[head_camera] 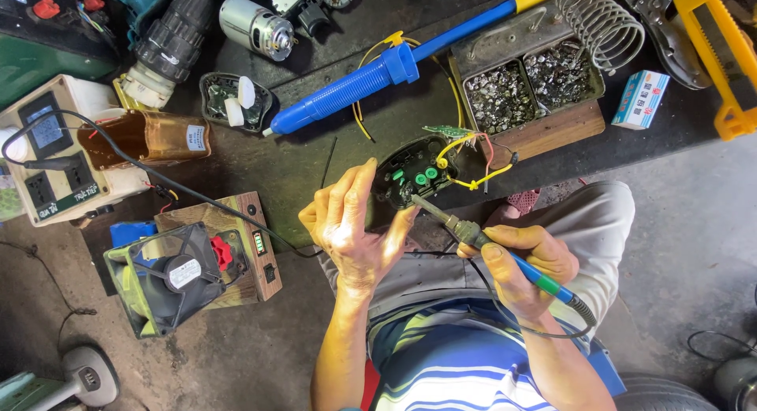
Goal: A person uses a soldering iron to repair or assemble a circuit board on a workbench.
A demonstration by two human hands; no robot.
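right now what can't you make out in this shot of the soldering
- Head view: the spot where the soldering iron tip meets the black circuit module is too small to tell whether they touch.
- Left hand: its palm side and the module's near edge are hidden behind the fingers.
- Right hand: the iron's blue grip is mostly covered by the fist.
- Yellow tool and pliers: cut off by the top right edge.

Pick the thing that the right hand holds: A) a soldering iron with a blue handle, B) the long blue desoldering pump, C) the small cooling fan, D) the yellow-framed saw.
A: the right hand grips a soldering iron by its blue handle, its tip at the black housing that the left hand steadies; the desoldering pump lies on the bench.
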